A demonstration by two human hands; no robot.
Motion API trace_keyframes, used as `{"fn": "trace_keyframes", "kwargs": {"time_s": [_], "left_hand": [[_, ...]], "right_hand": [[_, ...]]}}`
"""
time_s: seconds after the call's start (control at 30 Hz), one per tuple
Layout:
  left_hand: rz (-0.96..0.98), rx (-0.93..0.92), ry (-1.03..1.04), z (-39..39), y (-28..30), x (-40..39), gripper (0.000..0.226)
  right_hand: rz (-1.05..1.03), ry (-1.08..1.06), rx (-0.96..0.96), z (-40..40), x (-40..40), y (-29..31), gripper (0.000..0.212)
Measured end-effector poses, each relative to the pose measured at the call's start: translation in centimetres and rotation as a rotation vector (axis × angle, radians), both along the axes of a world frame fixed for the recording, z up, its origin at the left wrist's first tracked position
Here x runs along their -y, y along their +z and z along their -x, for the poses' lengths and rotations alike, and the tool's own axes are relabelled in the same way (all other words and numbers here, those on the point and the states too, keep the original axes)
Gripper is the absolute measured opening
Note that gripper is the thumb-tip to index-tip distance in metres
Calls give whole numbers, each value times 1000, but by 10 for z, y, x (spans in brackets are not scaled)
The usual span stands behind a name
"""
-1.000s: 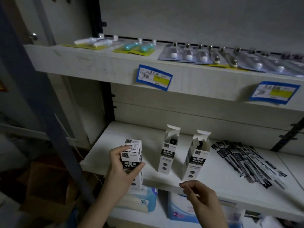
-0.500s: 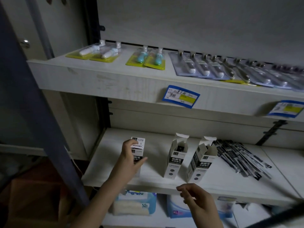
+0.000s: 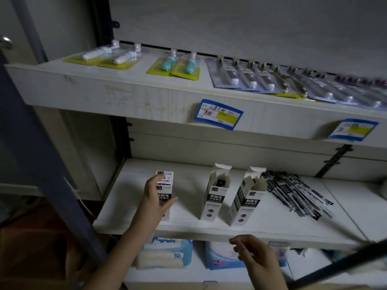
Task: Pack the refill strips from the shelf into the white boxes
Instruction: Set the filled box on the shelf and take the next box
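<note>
My left hand (image 3: 156,198) grasps the closed white box (image 3: 164,186), standing it upright at the shelf's (image 3: 188,227) left, clear of two open boxes (image 3: 216,191). Right hand (image 3: 254,255) hangs loose, holding nothing. Refill strips (image 3: 297,194) lie far right, unpacked.

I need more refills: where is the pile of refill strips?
The refill strips lie on the middle shelf, right of the two open white boxes.

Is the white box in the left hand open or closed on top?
Closed. The white box held by the left hand shows a flat printed top with no flap raised.
</note>
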State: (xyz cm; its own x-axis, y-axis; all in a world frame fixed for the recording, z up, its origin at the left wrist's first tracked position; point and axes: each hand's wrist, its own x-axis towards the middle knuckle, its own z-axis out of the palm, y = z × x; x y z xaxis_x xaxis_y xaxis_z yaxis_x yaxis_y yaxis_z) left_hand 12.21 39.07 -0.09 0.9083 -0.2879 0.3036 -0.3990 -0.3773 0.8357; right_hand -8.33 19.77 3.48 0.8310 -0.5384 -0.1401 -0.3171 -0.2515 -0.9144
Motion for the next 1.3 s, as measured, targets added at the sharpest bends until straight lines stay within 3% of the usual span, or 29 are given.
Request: {"fn": "trace_keyframes", "kwargs": {"time_s": [0.2,0.3,0.4,0.5,0.6,0.77,0.93,1.1,1.3], "left_hand": [[32,11,-25,2,4,-5,85],[-29,238,84,9,8,-4,88],[-69,456,180,33,25,6,75],[-49,535,78,58,33,28,60],[33,395,-40,70,31,56,60],[102,-16,-29,68,15,95,94],[85,-202,-47,52,6,126,106],[93,-216,12,51,8,148,63],[180,-209,168,78,15,154,62]], "right_hand": [[-21,-18,-1,4,6,-4,21],[-26,-22,4,6,12,-5,19],[-24,-16,0,10,20,-6,19],[-20,-24,-6,15,29,-9,19],[-34,-28,-22,21,38,-12,18],[-37,-57,-23,38,59,-18,19],[-66,-42,-78,56,84,-27,19],[-68,8,-107,70,112,-35,16],[-113,80,-55,73,140,-27,22]]}}
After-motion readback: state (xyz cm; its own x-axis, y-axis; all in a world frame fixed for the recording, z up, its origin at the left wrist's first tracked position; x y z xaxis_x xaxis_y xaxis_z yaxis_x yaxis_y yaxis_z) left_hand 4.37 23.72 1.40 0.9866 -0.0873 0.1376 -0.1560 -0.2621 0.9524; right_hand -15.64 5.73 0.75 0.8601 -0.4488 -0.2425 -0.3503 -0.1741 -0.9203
